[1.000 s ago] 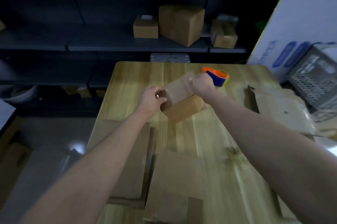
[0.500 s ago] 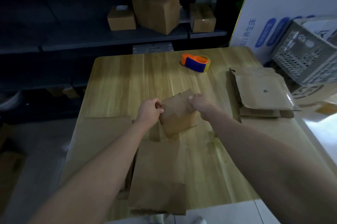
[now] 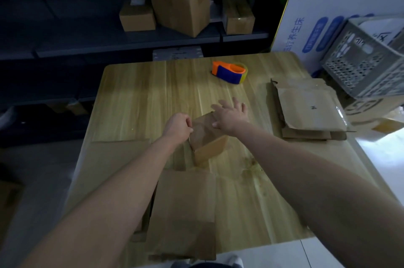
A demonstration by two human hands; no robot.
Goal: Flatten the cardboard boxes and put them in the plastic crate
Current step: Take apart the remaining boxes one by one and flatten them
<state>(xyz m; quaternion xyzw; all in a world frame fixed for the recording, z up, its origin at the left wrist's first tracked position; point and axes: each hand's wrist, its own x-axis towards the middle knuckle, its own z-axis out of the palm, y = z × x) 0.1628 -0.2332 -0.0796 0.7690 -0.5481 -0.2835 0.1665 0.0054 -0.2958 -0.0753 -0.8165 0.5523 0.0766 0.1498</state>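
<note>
Cardboard box (image 3: 209,139), small and brown, sits near the middle of a wooden table (image 3: 142,97), not yet flat: its top panel slopes and one lit side stands up. The person's left hand (image 3: 178,126) grips the box's left edge with fingers curled tight, seemingly to anchor it. The right hand (image 3: 229,114) lies on the far end of the top panel, fingers straight and spread apart, palm down, apparently pushing so the box folds. One hand holding while the other presses looks like the flattening step under way.

Just in front of the box, toward the person, a flat cardboard sheet (image 3: 183,213) lies on the table and hangs over its near edge. Another flat piece (image 3: 118,158) lies under the left forearm. To the right, well apart from the hands, is a stack of flattened cardboard (image 3: 310,110), likely waiting to go in the crate. An orange and blue tape dispenser (image 3: 229,72) rests near the far edge.

Beyond the table's right corner a grey plastic crate (image 3: 367,58) with perforated walls stands tilted, beside a large white carton (image 3: 328,5) with blue print. Behind, dark shelves (image 3: 131,47) carry three sealed boxes (image 3: 179,5). The room is dim.
</note>
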